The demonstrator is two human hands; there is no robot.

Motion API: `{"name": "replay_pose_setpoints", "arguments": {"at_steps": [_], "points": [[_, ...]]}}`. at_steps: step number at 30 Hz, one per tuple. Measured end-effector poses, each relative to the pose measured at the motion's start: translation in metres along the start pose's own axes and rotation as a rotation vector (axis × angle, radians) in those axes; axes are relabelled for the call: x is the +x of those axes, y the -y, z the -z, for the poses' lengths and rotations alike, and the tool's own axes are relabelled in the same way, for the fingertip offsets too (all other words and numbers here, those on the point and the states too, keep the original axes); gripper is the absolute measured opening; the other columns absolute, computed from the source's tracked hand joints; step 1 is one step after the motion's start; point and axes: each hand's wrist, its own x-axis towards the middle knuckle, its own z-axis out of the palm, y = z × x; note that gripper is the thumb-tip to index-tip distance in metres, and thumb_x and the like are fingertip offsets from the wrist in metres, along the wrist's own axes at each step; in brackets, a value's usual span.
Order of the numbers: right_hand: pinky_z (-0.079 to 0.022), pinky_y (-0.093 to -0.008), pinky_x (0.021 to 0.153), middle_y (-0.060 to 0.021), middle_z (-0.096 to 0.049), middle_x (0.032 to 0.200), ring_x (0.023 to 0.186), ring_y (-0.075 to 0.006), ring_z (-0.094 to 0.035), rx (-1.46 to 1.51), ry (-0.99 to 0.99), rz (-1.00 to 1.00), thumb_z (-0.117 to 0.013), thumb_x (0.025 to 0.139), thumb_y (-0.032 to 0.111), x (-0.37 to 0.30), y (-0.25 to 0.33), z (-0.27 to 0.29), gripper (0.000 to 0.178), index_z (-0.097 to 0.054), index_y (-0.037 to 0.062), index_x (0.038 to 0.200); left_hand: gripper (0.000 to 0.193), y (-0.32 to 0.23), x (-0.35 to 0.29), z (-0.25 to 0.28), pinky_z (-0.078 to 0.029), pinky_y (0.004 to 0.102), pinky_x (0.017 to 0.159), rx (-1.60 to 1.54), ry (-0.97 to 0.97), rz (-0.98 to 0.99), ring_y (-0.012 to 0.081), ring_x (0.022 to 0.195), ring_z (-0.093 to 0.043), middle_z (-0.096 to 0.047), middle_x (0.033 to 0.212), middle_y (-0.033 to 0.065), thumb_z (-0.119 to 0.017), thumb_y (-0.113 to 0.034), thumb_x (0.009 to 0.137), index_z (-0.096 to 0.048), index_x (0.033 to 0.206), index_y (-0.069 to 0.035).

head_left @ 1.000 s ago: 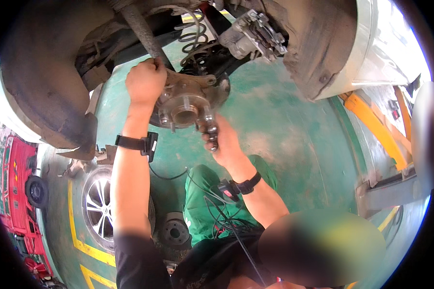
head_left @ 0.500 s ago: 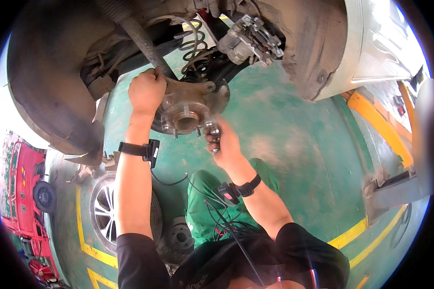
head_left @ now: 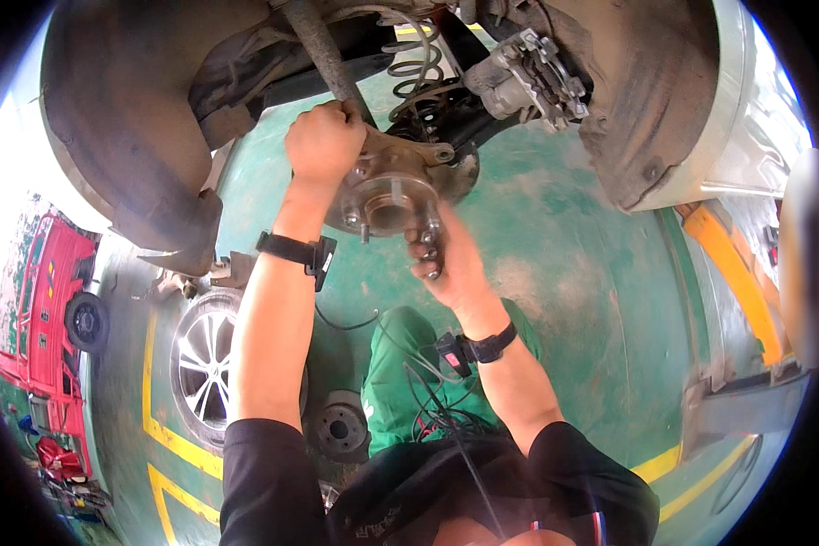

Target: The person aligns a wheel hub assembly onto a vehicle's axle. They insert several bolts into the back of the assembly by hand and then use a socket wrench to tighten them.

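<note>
A bare wheel hub (head_left: 393, 189) with studs and a round centre bore hangs below the vehicle's wheel arch. My left hand (head_left: 326, 141) is closed in a fist at its upper left, against the lower end of the shock absorber (head_left: 323, 55). Whatever those fingers grip is hidden behind the hand. On the hub's lower right, my right hand (head_left: 455, 259) is wrapped round a shiny metal tool (head_left: 431, 250), whose upper end overlaps the hub's rim near a stud. Its exact kind cannot be made out.
A brake caliper (head_left: 537, 77) hangs at the upper right, beside a coil spring (head_left: 416, 68). An alloy wheel (head_left: 205, 369) and a brake disc (head_left: 341, 426) lie on the green floor at lower left. An orange lift arm (head_left: 733, 278) stands right; a red vehicle (head_left: 50, 328) is far left.
The view has shifted, so the hub and both arms appear farther right. My left hand keeps its place by the shock absorber; the right hand with the tool stays against the hub's lower right.
</note>
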Motion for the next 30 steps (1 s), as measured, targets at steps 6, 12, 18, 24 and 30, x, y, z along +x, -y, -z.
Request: {"name": "replay_pose_setpoints", "arguments": {"at_steps": [6,12,18,24,30], "points": [[-0.033,-0.0184,0.043,-0.0004,-0.059,0.08,0.063,-0.0062,-0.049,-0.006,-0.137,0.115,-0.052,0.098,0.043,0.001,-0.002,0.02,0.038,-0.06,0.0056,0.095,0.031,-0.001,0.002,0.001,-0.053,0.0482,0.062,-0.001,-0.034,-0.017,0.0407,0.066,-0.064,-0.065,0.067,0.0199,-0.058,-0.026,0.086,-0.068,0.067,-0.004],[-0.033,-0.018,0.044,-0.0004,-0.058,0.079,0.064,-0.0069,-0.049,-0.009,0.115,-0.063,-0.052,0.099,0.042,-0.006,0.006,0.008,0.036,-0.058,0.0064,0.094,0.033,0.005,-0.001,0.003,-0.054,0.048,0.063,-0.002,-0.01,-0.005,0.0413,0.067,-0.064,-0.066,0.068,0.0202,-0.057,-0.028,0.087,-0.068,0.067,-0.004],[-0.032,-0.0178,0.044,-0.0004,-0.057,0.079,0.064,-0.007,-0.048,0.031,0.009,-0.025,-0.049,0.099,0.044,-0.005,0.001,0.011,0.04,-0.058,0.0059,0.096,0.034,0.002,-0.002,-0.001,-0.054,0.0478,0.067,0.001,-0.009,0.017,0.0415,0.07,-0.065,-0.066,0.069,0.0198,-0.055,-0.03,0.088,-0.069,0.069,-0.004],[-0.032,-0.018,0.044,-0.0009,-0.057,0.08,0.064,-0.007,-0.048,0.026,-0.043,0.025,-0.047,0.1,0.047,0.004,0.0,0.023,0.044,-0.058,0.0053,0.097,0.034,-0.001,0.001,0.002,-0.054,0.0479,0.066,0.008,0.014,0.023,0.0407,0.07,-0.066,-0.066,0.07,0.0196,-0.056,-0.03,0.088,-0.069,0.069,-0.004],[-0.033,-0.0174,0.043,-0.001,-0.058,0.08,0.062,-0.0067,-0.048,0.014,0.024,-0.049,-0.049,0.099,0.047,-0.005,0.003,0.009,0.043,-0.058,0.0057,0.094,0.034,0.004,0.0,-0.002,-0.054,0.0479,0.064,0.011,-0.012,0.001,0.0402,0.068,-0.066,-0.066,0.07,0.0198,-0.056,-0.03,0.087,-0.069,0.069,-0.005]]}}
